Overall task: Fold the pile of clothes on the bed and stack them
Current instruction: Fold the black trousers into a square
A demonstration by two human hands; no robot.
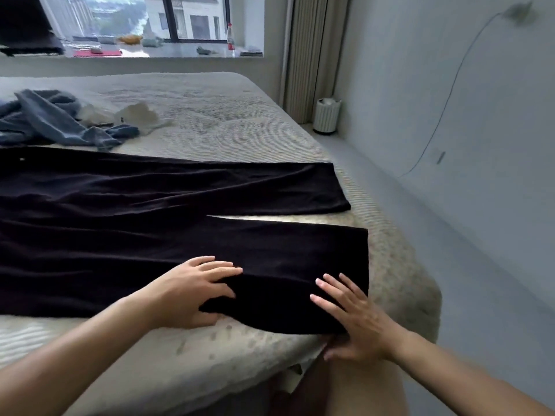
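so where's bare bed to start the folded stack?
Free: bed beyond the black trousers, right of the blue garment and white cloth. Also the near-left strip. Crowded: near edge, both hands on the trousers.

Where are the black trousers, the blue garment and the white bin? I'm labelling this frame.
black trousers (pixel 180 244): head view, near leg's middle.
blue garment (pixel 45 121): head view, crumpled middle.
white bin (pixel 326 115): head view, ribbed side.
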